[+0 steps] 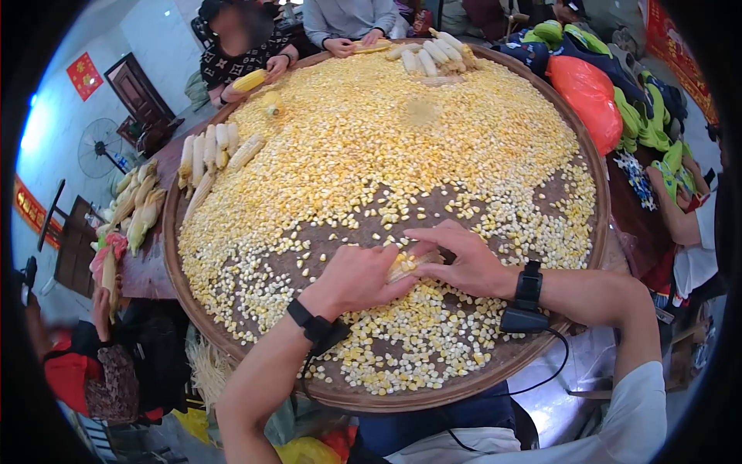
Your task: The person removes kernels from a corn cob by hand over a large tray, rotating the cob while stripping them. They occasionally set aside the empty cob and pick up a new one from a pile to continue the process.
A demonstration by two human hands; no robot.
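Both my hands meet low over a large round tray (pixel 232 349) spread with loose corn kernels (pixel 332 131). Between them is a corn cob (pixel 403 267), partly covered by my fingers, with some yellow kernels showing on it. My left hand (pixel 355 277) is closed round the cob's left side. From the right, my right hand (pixel 464 259) has its thumb and fingers pressed at the cob's other end. Each wrist wears a black strap with a small device and a cable.
Bare cobs (pixel 209 151) lie at the tray's left edge, more cobs (pixel 437 56) at its far edge. Husked corn (pixel 143 201) is piled on the left. A red bag (pixel 583 100) sits at the right rim. Several people are round the tray, two with hands over its far side.
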